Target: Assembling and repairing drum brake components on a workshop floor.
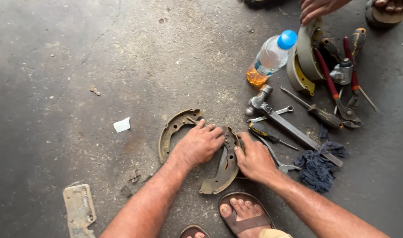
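Observation:
Two curved, rusty brake shoes lie on the concrete floor. My left hand (200, 143) rests with its fingers on the upper end of the right brake shoe (226, 165). My right hand (254, 158) grips that same shoe from its right side, thumb on the web. The left brake shoe (171, 129) lies just beyond my left hand, untouched. My sandalled foot (242, 213) is planted right below the held shoe.
A hammer (276, 117), screwdrivers (314, 110), a wrench, red-handled pliers (336, 90) and a dark blue rag (318, 165) lie at the right. A plastic bottle (272, 55) lies beside two more brake shoes (305, 57). Another person's hand (316, 9) reaches in at the top.

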